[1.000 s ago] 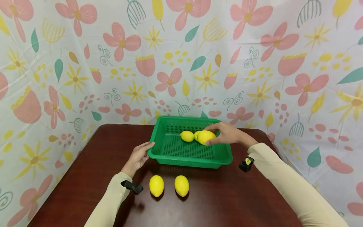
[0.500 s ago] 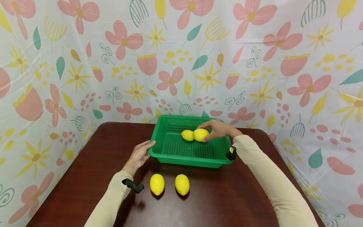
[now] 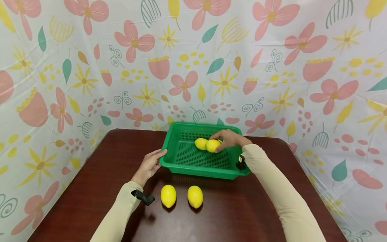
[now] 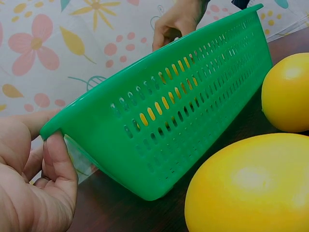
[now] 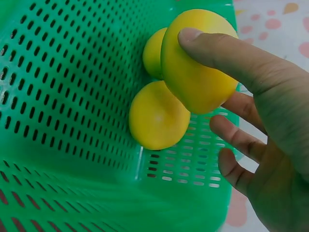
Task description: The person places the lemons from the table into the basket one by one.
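Note:
My left hand grips the near left corner of a green plastic basket; in the left wrist view its thumb and fingers pinch the basket rim. Inside the basket, my right hand holds a yellow lemon between thumb and fingers. The right wrist view shows this held lemon over a second lemon and a third lemon, both in the basket. From the head, one of these lemons shows left of the held one; the other is mostly hidden behind it.
Two more lemons lie on the dark brown table in front of the basket, a left lemon and a right lemon. A flower-printed cloth hangs behind the table and along its sides.
My right hand has moved left and inward over the basket with the lemon, now beside the others. My left hand keeps its hold on the rim. The head view has shifted slightly.

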Motion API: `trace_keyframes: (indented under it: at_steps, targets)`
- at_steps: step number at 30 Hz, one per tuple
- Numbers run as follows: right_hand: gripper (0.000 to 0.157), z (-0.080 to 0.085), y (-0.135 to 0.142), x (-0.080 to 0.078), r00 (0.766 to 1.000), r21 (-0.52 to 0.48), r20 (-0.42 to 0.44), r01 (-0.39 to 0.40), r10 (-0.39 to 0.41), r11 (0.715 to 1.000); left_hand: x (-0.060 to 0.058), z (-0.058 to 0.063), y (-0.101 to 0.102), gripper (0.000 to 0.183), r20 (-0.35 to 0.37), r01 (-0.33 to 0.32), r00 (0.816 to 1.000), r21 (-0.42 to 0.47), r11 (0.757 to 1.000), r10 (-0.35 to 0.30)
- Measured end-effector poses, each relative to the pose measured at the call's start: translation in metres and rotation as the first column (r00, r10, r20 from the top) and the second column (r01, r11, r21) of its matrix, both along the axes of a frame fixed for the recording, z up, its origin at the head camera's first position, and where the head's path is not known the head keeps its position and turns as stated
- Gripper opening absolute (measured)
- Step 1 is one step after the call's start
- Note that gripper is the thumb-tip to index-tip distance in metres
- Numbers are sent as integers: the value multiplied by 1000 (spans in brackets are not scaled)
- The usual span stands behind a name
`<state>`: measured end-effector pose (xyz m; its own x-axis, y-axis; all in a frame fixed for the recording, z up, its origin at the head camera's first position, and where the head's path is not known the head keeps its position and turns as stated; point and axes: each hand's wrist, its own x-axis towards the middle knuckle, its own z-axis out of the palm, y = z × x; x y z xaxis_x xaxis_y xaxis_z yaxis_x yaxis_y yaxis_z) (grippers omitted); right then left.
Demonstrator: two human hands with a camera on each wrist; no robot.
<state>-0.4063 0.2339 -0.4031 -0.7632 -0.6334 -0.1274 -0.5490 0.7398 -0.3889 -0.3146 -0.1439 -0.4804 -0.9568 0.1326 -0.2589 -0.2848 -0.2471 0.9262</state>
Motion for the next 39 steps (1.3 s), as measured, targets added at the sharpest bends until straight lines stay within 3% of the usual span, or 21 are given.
trace_keyframes:
  at_steps: [8,18,32,39]
  targets:
    - [62,-10,-5,-4,1000,47,5,-9,9,999,0,2,1,58,5,-12,1000,-2,1000,12]
    - [64,-17,-10,-8,996,74,86,-4,-2,997,-2,1,1,57,12,-12,1000,-4,1000,12]
    - [60,-29,-20,-10,997,137,81,-19,8,990,-2,-2,-1,61,-3,0,1000,3,1000,0]
    - [61,-24,-22,-8,994,150,102,16,-32,988,-4,-1,0,59,-3,-16,1000,3,1000,16]
